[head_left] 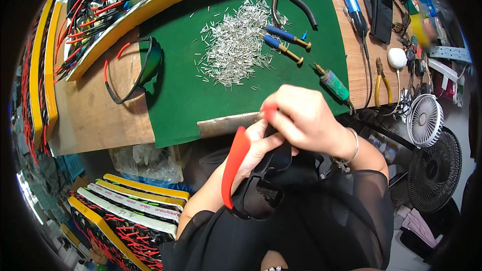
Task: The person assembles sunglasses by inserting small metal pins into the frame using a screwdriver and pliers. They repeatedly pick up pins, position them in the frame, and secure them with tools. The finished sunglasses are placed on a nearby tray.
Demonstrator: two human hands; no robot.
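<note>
In front of my chest, my left hand (252,151) is closed on a pair of sunglasses with a black frame. One red temple arm (235,168) sticks out beside that hand, and a dark lens (264,196) hangs below it. My right hand (307,116) is curled over the top, fingers closed at a blurred red piece (269,112), apparently the other temple arm. The fingers hide most of the far end of the frame. On the table's left lies a second pair of sunglasses (149,65) with red arms. Beyond my hands sits a pile of small metal pins (233,45) on a green mat (175,105).
Right of the pile lie two blue-handled screwdrivers (283,33), black-handled pliers (298,6) and a green-handled soldering iron (334,85). Farther right are an electric screwdriver (354,10), a black phone (381,12), yellow pliers (382,83) and fans (425,120). Yellow-edged trays (108,218) of red-armed glasses stand lower left.
</note>
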